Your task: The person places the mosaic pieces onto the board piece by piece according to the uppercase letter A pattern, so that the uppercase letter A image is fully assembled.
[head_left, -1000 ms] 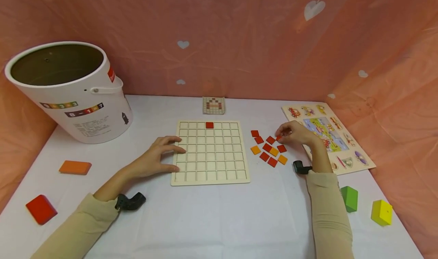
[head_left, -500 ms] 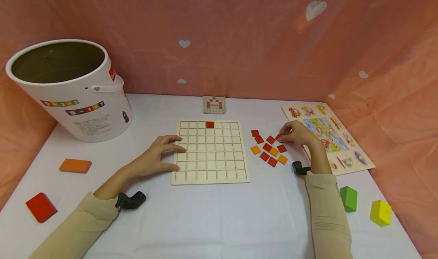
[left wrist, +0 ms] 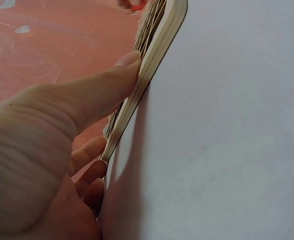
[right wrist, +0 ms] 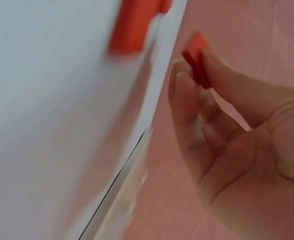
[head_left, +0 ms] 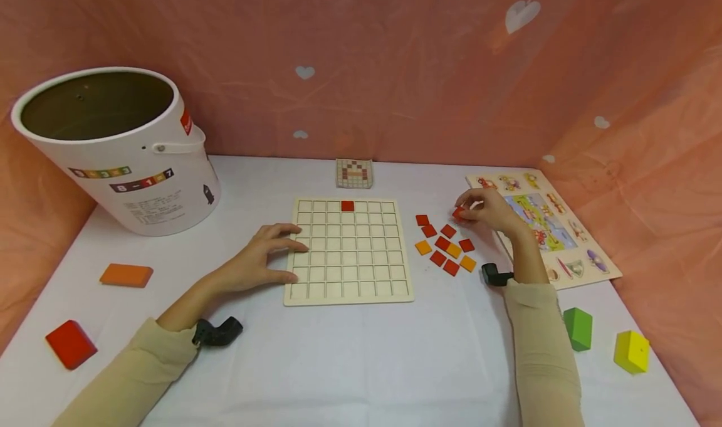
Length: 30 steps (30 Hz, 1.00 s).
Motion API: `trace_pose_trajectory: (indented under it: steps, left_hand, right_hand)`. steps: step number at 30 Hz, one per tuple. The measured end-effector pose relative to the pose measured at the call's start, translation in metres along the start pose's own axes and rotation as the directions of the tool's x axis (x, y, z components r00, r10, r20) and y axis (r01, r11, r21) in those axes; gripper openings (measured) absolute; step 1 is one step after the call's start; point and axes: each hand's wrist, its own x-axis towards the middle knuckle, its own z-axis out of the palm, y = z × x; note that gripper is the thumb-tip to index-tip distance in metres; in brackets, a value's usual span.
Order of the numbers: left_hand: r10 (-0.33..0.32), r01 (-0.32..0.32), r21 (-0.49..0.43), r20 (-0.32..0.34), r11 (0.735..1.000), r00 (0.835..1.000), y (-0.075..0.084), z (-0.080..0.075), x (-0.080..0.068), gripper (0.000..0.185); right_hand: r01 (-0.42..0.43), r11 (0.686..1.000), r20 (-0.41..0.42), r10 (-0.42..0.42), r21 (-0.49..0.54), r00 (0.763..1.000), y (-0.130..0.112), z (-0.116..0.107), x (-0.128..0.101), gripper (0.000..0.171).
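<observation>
- Head view: my right hand (head_left: 489, 210), right of centre in the frame, pinches a small red tile (head_left: 458, 212) between thumb and fingertips, lifted just above the loose tiles (head_left: 445, 246) scattered on the white counter (head_left: 350, 358). My left hand (head_left: 256, 263), left of centre, rests with fingers spread on the left edge of the grid board (head_left: 348, 250); one red square (head_left: 347, 206) sits in the board's top row. A white bucket (head_left: 113, 148) stands at upper left, a picture puzzle (head_left: 570, 242) at right.
- Left wrist view: my thumb (left wrist: 94, 92) presses the board edge (left wrist: 147, 75), with my fingers curled at its far side.
- Right wrist view: I see thumb and fingers gripping the red tile (right wrist: 197, 64), upper centre, off the counter.
</observation>
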Motion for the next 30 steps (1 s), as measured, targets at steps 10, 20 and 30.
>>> trace_pose_trajectory:
  steps: [10, 20, 30]
  left_hand:
    - [-0.017, 0.017, 0.023, -0.008, 1.000, 1.000, -0.003, -0.003, -0.004, 0.051]
    - [-0.001, 0.001, 0.013, -0.005, 1.000, 1.000, -0.002, -0.001, -0.001, 0.051]
    - [0.000, 0.000, 0.015, 0.003, 1.000, 1.000, -0.003, 0.000, 0.002, 0.052]
  right_hand:
    - [0.175, 0.975, 0.168, -0.197, 0.139, 0.966, -0.086, 0.064, 0.084, 0.020]
    - [0.219, 0.963, 0.323, -0.259, 0.156, 0.910, -0.131, 0.126, 0.124, 0.017]
    - [0.260, 0.955, 0.353, -0.294, 0.142, 0.888, -0.130, 0.134, 0.122, 0.017]
